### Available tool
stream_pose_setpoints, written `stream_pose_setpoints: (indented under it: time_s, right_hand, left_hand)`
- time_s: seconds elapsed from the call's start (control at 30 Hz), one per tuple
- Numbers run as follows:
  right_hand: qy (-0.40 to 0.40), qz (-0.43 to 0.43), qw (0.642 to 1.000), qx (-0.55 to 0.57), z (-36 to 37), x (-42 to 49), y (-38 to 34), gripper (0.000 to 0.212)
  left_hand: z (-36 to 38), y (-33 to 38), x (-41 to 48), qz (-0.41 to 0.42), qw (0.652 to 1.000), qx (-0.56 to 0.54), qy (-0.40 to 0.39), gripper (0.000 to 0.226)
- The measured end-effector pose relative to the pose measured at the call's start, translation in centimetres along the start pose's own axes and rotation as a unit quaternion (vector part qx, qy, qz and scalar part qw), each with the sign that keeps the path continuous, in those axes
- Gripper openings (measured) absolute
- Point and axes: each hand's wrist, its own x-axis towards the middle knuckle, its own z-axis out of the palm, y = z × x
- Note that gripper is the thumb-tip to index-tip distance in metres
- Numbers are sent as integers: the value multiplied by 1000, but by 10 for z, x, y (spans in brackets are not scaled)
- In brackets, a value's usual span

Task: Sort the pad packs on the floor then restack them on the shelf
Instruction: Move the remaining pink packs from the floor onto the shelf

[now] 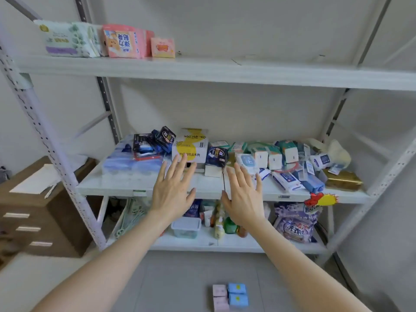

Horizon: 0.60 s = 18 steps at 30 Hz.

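Hands (173,194) apparently empty; pad packs (230,297) below.

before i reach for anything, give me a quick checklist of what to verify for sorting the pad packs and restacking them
1. Both hands free: ok. The left hand and right hand are open and hold nothing.
2. Packs on the floor: ok. Pink packs and blue packs lie side by side on the floor.
3. Sorted by colour: ok, pink on one side and blue on the other.
4. Room on the middle shelf: not ok, it is crowded; only the front strip is bare.
5. Room on the top shelf: ok, most of it is bare.
6. Pack count: cannot tell, the frame's edge cuts them off.
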Motion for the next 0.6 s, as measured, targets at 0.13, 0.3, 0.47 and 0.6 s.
stream_pose_setpoints:
  time_s: [0.13, 0.3, 0.47, 0.6]
  right_hand:
    - [-40, 30, 999, -7, 37, -70, 12, 62]
    - [-93, 42, 995, -22, 78, -154, 25, 67]
    - [-158, 63, 985, -20, 122, -228, 38, 66]
    - [-213, 71, 974, -15, 156, -266, 53, 62]
  left_hand:
    - [36, 35, -57, 18, 998, -22, -59, 74]
    - [72, 71, -137, 19, 991, -51, -121, 76]
    - [111, 91, -214, 23, 976, -69, -204, 78]
    - [143, 103, -250, 24, 963, -74, -258, 80]
